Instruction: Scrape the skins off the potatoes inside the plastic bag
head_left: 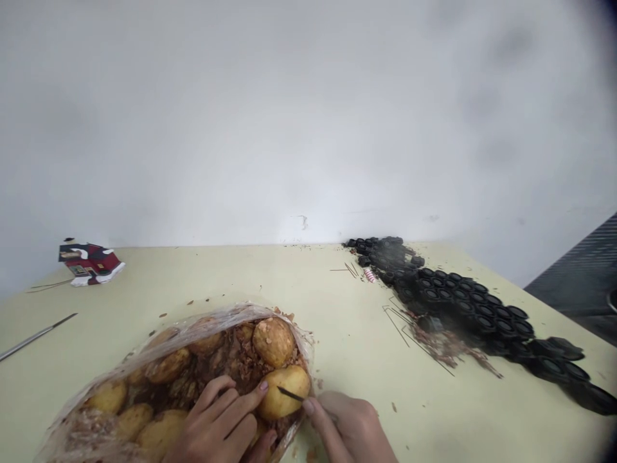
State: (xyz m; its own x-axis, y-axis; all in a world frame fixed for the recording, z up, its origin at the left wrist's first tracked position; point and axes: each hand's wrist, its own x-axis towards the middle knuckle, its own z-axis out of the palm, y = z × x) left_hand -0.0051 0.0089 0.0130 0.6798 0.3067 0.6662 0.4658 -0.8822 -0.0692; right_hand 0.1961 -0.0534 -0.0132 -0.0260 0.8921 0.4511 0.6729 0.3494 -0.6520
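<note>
- A pale yellow-green table [337, 302] fills the lower half of the view and runs back to a plain white wall [308, 116].
- Along the right side of the table lies a long band of black round caps [472, 308], packed close together, with brown crumbs and thin bent wires [405, 328] just beside them.
- Near the person sits a clear plastic bag [144, 347], open on the table and full of yellowish-brown round lumps in brown crumbly stuff.
- The left hand [222, 424] rests in the bag's mouth, fingers spread and gently bent, the forefinger laid against one round lump [284, 400] at the bag's right edge; it steadies the lump rather than wrapping round it.
- The right hand [351, 427] is just beside the bag, fingers pinched narrow on a thin dark needle [290, 394], whose tip lies across that same lump.
- Far left, close to the wall, lies a small red, white and black packet [90, 262].
- A slim metal rod [36, 335] lies aslant at the left edge of the table, well apart from the bag.
- A tiny red-and-white striped piece [369, 275] sits next to the caps.
</note>
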